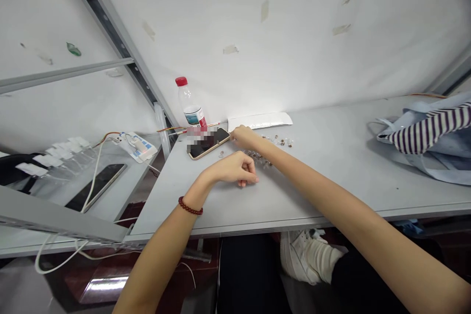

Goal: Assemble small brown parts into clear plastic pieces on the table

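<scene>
My left hand (237,168) rests low over the grey table with its fingers curled and the thumb pressed towards them. Whatever it may hold is too small or hidden to name. Beyond it, my right hand (243,138) reaches across to the left, fingers closed and pointing down beside the right end of a phone (210,145). Its fingertips are partly hidden, so any held thing cannot be made out. Small clear and brown bead-like pieces (282,143) lie scattered around and under my right forearm. One such piece (221,154) sits apart, just below the phone.
A red-capped bottle (191,108) stands behind the phone. A flat white packet (259,121) lies along the wall. To the right is a light-blue bag with striped cloth (430,132). Across a metal post, another phone (97,186), a power strip (138,147) and cables occupy the left table.
</scene>
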A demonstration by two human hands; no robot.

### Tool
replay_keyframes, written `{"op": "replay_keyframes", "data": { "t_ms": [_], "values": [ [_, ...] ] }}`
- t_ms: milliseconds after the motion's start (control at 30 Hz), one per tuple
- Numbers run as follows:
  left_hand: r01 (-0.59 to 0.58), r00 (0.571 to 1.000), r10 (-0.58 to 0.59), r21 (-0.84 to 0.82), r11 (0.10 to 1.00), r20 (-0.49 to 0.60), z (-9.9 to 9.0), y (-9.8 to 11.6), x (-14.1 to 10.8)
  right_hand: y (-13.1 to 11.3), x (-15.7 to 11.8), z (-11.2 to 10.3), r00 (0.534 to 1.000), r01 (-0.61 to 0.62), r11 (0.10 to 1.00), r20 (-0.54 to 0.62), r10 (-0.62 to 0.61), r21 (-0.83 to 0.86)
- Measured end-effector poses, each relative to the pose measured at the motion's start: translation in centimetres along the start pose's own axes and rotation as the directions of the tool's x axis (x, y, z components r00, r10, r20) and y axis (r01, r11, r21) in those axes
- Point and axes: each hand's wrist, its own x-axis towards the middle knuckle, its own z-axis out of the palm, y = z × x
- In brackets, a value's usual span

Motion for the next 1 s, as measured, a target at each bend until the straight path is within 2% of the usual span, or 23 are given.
{"op": "replay_keyframes", "data": {
  "t_ms": [100, 200, 267, 333, 433, 633, 800, 1000],
  "values": [
    [-0.048, 0.996, 0.048, -0.004, 0.999, -0.076, -0.3, 0.0, 0.0, 0.9, -1.4, 0.1, 0.996, 0.014, 0.998, -0.093, -0.008, 0.065],
    [-0.103, 0.967, 0.098, -0.009, 0.995, -0.236, -0.8, -0.1, 0.1, 2.4, -3.7, 0.1, 0.964, 0.065, 0.948, -0.264, 0.021, 0.313],
    [-0.129, 0.919, 0.100, -0.050, 0.990, -0.382, -1.1, -0.2, 0.2, 3.3, -5.3, 0.0, 0.939, 0.079, 0.871, -0.330, 0.099, 0.485],
    [-0.164, 0.850, 0.092, -0.093, 0.982, -0.519, -1.5, -0.4, 0.4, 3.9, -6.6, 0.0, 0.927, 0.069, 0.789, -0.332, 0.176, 0.611],
    [-0.215, 0.762, 0.103, -0.100, 0.972, -0.639, -1.6, -0.7, 0.9, 3.9, -7.6, 0.1, 0.935, 0.054, 0.735, -0.293, 0.201, 0.676],
    [-0.260, 0.710, 0.195, 0.005, 0.966, -0.677, -1.1, -1.5, 1.9, 2.2, -7.7, 0.6, 0.935, 0.168, 0.770, -0.347, 0.073, 0.615],
    [-0.227, 0.629, 0.288, 0.183, 0.956, -0.722, -0.7, -2.2, 2.4, 2.0, -7.5, 0.8, 0.920, 0.249, 0.816, -0.391, -0.031, 0.521],
    [-0.227, 0.616, 0.321, 0.229, 0.947, -0.719, -0.5, -2.2, 2.4, 2.0, -7.6, 0.8, 0.916, 0.281, 0.799, -0.397, -0.059, 0.531]
  ]
}}
